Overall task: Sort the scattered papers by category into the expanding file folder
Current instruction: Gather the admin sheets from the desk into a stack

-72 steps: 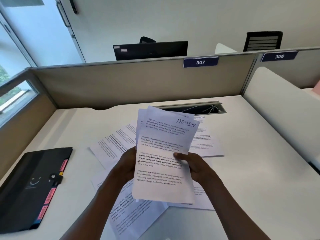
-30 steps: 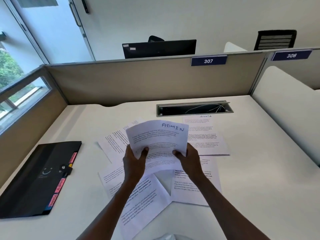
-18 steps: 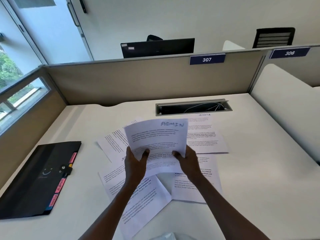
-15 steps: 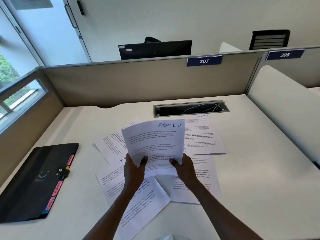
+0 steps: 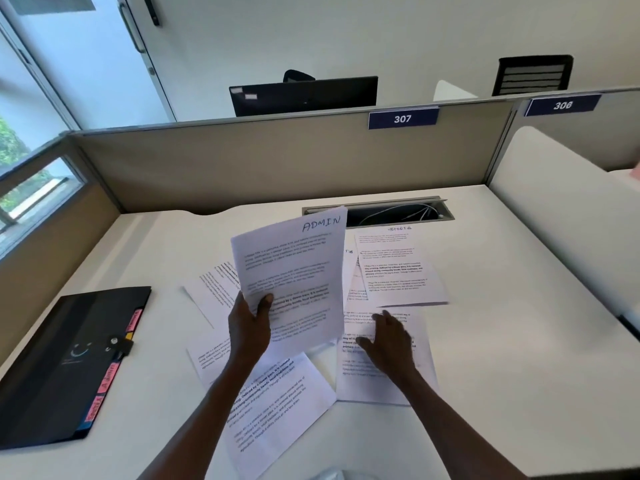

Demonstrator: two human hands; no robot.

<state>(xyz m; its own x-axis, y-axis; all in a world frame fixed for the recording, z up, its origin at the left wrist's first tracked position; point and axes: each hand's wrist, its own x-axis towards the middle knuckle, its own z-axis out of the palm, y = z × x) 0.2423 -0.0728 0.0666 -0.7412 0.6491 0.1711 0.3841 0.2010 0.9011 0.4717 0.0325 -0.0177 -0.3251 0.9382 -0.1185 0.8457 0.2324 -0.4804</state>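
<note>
Left hand (image 5: 250, 329) grips the lower left edge of the ADMIN sheets (image 5: 291, 275), thumb on the front face, fingers behind; the sheets are lifted off the desk (image 5: 519, 341) and tilted, handwritten "ADMIN" at the top right corner. More than one sheet appears to be in the grip — exact count not readable.

Right hand (image 5: 388, 341) is released: fingers spread, palm down, over the printed sheet (image 5: 420, 372) at about 4 o'clock from the held sheets. Contact with that sheet cannot be told; the hand is blurred.

Expanding file folder (image 5: 65, 365) — black, closed, lying flat near the desk's left edge, at 8 o'clock from the held sheets and well apart from them. Pink and yellow tabs (image 5: 107, 375) run along its right edge; one reads "Admin".

Other loose papers on the desk:
- SPORTS sheet (image 5: 398, 268) at 3 o'clock from the held sheets, just below the cable slot (image 5: 394, 213).
- a sheet (image 5: 214, 292) at 9 o'clock, partly hidden behind the held sheets.
- a sheet (image 5: 277, 414) at 6 o'clock, under the left forearm.

Partition label (image 5: 402, 118) reads 307.
</note>
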